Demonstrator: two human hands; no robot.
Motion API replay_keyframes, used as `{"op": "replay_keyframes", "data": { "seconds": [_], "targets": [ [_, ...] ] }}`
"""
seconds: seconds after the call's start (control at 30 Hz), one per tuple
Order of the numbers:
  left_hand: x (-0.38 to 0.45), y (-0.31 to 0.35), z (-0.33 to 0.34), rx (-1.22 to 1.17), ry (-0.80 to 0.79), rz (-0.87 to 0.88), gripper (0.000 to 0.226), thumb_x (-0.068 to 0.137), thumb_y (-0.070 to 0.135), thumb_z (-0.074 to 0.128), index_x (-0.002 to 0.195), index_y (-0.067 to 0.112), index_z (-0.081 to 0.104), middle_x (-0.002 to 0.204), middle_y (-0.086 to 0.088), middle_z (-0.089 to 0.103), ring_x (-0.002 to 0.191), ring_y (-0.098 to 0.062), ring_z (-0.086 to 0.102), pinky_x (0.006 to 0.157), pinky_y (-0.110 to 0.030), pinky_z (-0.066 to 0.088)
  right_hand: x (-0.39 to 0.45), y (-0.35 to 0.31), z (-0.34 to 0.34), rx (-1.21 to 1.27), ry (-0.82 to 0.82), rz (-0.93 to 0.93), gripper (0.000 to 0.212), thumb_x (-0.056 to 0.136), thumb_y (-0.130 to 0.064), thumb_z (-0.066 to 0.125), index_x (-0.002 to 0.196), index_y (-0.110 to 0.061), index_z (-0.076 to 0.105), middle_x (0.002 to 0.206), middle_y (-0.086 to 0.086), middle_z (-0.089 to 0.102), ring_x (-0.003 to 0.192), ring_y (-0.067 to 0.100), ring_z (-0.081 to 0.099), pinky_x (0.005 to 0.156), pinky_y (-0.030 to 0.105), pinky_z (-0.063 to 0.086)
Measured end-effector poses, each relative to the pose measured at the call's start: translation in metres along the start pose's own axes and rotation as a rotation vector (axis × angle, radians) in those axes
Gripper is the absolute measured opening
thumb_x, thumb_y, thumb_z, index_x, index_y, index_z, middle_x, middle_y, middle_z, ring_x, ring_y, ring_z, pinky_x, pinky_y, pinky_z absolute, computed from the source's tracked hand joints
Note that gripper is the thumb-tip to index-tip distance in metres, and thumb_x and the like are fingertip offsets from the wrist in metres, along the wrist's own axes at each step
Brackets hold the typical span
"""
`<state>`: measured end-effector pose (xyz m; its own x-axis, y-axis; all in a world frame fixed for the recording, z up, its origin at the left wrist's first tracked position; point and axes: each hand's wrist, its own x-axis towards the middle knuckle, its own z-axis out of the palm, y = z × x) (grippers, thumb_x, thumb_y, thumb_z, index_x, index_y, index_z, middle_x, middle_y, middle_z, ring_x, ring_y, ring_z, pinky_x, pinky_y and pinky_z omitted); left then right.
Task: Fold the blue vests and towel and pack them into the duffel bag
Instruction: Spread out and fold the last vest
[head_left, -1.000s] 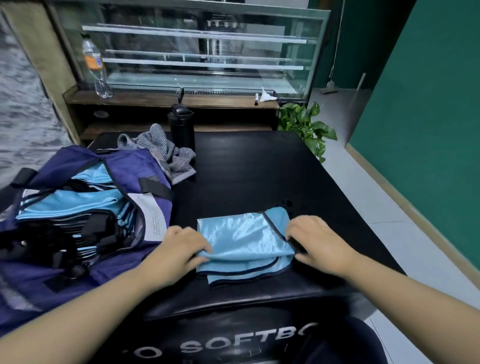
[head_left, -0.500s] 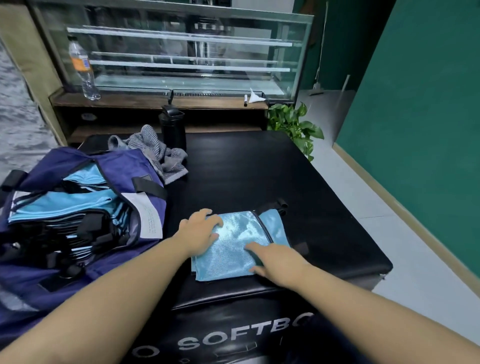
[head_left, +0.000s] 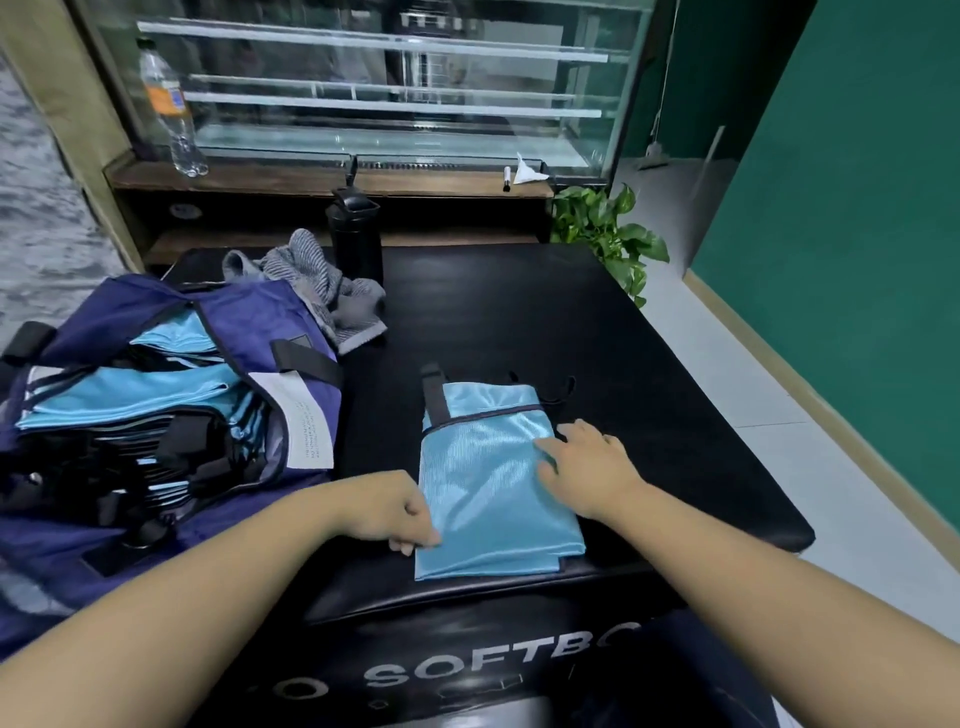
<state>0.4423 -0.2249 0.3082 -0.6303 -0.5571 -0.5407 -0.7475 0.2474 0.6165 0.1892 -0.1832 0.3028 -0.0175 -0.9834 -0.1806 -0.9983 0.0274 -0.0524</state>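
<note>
A folded light-blue vest (head_left: 488, 483) with dark trim lies on the black table (head_left: 571, 332) near its front edge. My left hand (head_left: 392, 512) pinches the vest's left edge with curled fingers. My right hand (head_left: 587, 470) lies flat on the vest's right side, fingers straight. The open purple duffel bag (head_left: 244, 322) sits at the left, with several folded blue vests (head_left: 135, 395) stacked inside. A crumpled grey striped towel (head_left: 322, 286) lies behind the bag.
A black flask (head_left: 355, 234) stands behind the towel. Beyond the table are a glass display case (head_left: 363, 78), a water bottle (head_left: 169, 109) and a green plant (head_left: 608, 234). A green wall (head_left: 857, 208) borders the right.
The vest now lies folded lengthwise, longer front to back. My left hand slid from on top to its left edge and pinched it; my right hand moved to the right side.
</note>
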Motion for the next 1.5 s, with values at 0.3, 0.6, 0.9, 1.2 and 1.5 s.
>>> {"op": "replay_keyframes", "data": {
  "seconds": [0.3,0.6,0.9,1.2,1.5],
  "targets": [
    [0.03,-0.001,-0.012,-0.212,0.798,-0.06,0.022,0.089,0.028,0.062,0.076,0.011,0.062,0.065,0.001,0.054,0.057,-0.014,0.044,0.057,-0.023,0.036,0.01,-0.024,0.023,0.117,0.172,-0.312,0.046,0.098,-0.038,0.044,0.134,-0.009,0.049,0.142,0.003,0.042,0.135,0.02,0.032,0.112,0.03,0.022],
    [0.083,0.009,-0.019,-0.566,0.934,-0.212,0.046,0.09,0.021,0.062,0.054,0.014,0.035,0.059,0.001,0.04,0.056,-0.016,0.036,0.061,-0.027,0.034,0.018,-0.012,0.051,0.147,0.215,-0.35,0.061,0.089,-0.049,0.025,0.136,-0.015,0.047,0.136,-0.002,0.044,0.13,0.018,0.036,0.117,0.039,0.018],
    [0.099,0.006,-0.061,-0.646,1.125,-0.122,0.035,0.089,0.013,0.061,0.062,0.017,0.04,0.062,0.002,0.039,0.06,-0.016,0.035,0.054,-0.024,0.033,0.017,-0.009,0.054,0.223,0.255,-0.396,0.059,0.09,-0.044,0.027,0.144,-0.022,0.039,0.143,-0.009,0.038,0.134,0.006,0.022,0.12,0.039,0.0],
    [0.096,-0.005,-0.039,-0.249,0.921,-0.401,0.058,0.094,0.055,0.043,0.104,-0.001,0.053,0.095,-0.011,0.058,0.088,-0.028,0.054,0.072,-0.032,0.035,0.02,-0.003,0.06,0.475,0.356,-0.275,0.057,0.087,-0.048,0.033,0.138,-0.026,0.046,0.144,-0.008,0.036,0.137,0.007,0.02,0.12,0.039,0.004],
    [0.095,0.019,-0.038,-0.878,0.527,-0.26,0.04,0.084,0.031,0.071,0.109,0.004,0.055,0.103,-0.01,0.066,0.084,-0.021,0.066,0.061,-0.031,0.053,0.023,0.001,0.061,0.649,0.339,-0.257,0.055,0.086,-0.044,0.041,0.133,-0.016,0.052,0.14,-0.005,0.041,0.134,0.007,0.026,0.109,0.006,0.009]
  ]
}}
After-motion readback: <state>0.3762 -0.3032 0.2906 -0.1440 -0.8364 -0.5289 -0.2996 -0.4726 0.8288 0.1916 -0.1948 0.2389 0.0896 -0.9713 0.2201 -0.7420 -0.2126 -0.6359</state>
